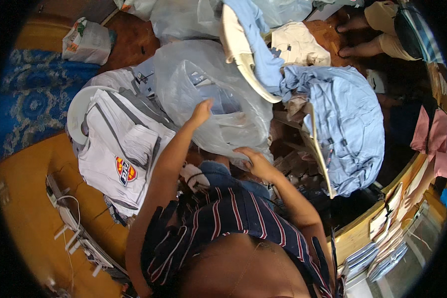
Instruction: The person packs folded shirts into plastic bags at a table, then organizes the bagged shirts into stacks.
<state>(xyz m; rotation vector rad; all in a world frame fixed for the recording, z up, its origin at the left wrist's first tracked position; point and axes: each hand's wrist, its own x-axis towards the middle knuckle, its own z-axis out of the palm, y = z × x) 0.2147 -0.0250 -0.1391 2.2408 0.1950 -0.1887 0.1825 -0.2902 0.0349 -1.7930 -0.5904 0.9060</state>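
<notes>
A large clear plastic bag (179,69) lies mouth-up in front of me, with folded blue-grey clothing (221,99) inside. My left hand (201,113) is closed on the bag's rim at the left of its mouth. At the near rim, my right hand (257,165) pinches the plastic between thumb and fingers. Left of the bag, a white garment (116,144) with dark grey stripes and a red and yellow badge drapes over a white tub (77,111). On the right, a heap of light blue shirts (350,129) hangs over a pale curved edge.
More filled plastic bags (186,20) stand behind. A cream garment (300,42) lies on the reddish floor near another person's bare legs (362,37). At the far left are a blue patterned cloth (39,94) and a white sack (87,42). Stacked folded pieces (375,260) sit at the lower right.
</notes>
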